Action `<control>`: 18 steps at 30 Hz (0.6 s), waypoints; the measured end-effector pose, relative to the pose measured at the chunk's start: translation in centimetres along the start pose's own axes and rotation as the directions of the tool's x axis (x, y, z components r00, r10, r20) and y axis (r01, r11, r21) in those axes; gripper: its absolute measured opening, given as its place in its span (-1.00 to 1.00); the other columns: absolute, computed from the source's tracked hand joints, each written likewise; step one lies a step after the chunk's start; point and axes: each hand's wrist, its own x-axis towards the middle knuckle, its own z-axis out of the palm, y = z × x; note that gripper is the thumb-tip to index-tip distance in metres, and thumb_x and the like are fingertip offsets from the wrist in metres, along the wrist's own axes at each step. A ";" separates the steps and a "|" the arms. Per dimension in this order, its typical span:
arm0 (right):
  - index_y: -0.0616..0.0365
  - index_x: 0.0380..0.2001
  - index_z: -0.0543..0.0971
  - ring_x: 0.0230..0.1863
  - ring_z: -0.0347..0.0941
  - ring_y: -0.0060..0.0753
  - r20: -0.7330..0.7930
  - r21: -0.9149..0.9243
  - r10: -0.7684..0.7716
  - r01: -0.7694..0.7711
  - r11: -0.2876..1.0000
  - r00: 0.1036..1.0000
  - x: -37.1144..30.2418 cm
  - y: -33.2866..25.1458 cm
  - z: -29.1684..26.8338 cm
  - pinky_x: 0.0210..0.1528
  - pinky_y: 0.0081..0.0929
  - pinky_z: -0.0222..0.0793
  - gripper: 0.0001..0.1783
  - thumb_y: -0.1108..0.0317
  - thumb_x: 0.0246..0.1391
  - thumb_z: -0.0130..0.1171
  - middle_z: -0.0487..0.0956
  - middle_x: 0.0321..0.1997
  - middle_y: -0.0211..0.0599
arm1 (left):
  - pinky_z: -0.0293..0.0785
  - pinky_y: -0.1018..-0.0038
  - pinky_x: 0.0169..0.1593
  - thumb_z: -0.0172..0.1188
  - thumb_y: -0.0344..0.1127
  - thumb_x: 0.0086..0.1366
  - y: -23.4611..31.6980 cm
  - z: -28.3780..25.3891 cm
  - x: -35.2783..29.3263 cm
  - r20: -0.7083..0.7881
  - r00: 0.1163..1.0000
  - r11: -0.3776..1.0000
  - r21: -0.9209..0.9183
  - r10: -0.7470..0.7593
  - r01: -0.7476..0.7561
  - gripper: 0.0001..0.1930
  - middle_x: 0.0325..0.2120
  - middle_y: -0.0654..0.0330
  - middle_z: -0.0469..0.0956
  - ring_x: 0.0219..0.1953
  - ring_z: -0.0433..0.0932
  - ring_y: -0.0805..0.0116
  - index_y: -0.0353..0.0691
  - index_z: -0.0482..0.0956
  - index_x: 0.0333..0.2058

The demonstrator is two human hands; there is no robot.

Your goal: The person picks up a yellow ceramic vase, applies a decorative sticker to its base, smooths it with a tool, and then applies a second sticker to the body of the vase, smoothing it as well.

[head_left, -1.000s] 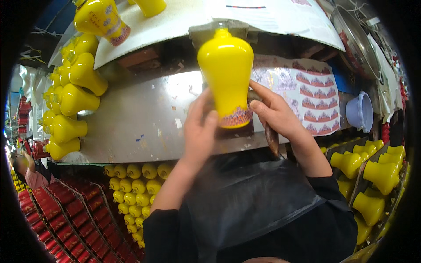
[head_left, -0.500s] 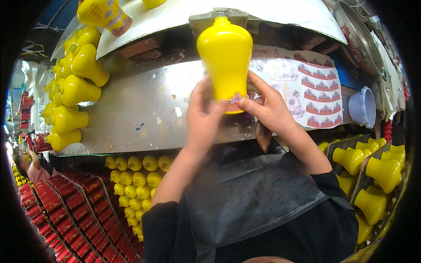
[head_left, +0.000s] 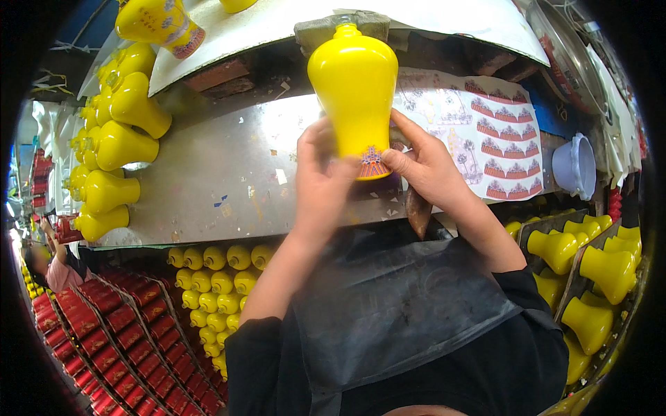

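Observation:
A glossy yellow bottle (head_left: 355, 87) lies in front of me, its neck pointing away and resting at a grey block (head_left: 378, 26). Its base is toward me and carries a patterned decal (head_left: 373, 161) in red and blue. My left hand (head_left: 322, 163) is closed around the left side of the base, somewhat smeared by motion. On the right side, my right hand (head_left: 429, 166) grips the base, its thumb lying at the decal's edge. Right of the bottle, a sheet of printed decals (head_left: 510, 132) lies on the metal table (head_left: 208, 166). A brown pointed tool (head_left: 417, 213) sits below my right hand.
Several yellow bottles (head_left: 128, 145) lie at the table's left edge. A decorated bottle (head_left: 156, 24) is on the white board (head_left: 451, 21). A pale purple bucket (head_left: 574, 166) stands at right. Yellow bottles (head_left: 222, 283) and red boxes (head_left: 90, 333) are stacked below; a person (head_left: 62, 270) is far left.
My thumbs have shifted slightly at the base, and more of the patterned decal shows between them. The bottle stays in both hands.

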 end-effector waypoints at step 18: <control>0.31 0.49 0.21 -0.15 0.57 -0.47 0.003 -0.042 0.048 -0.048 0.998 0.999 -0.3 -0.5 0.2 -0.07 -0.48 0.51 -0.12 0.16 0.23 0.31 0.60 0.02 -0.03 | 0.36 0.28 0.32 0.36 -0.28 0.31 -0.5 -0.5 -0.1 0.017 0.999 0.999 -0.012 -0.043 0.044 -0.24 0.27 0.04 0.35 0.33 0.34 0.22 -0.29 0.18 0.38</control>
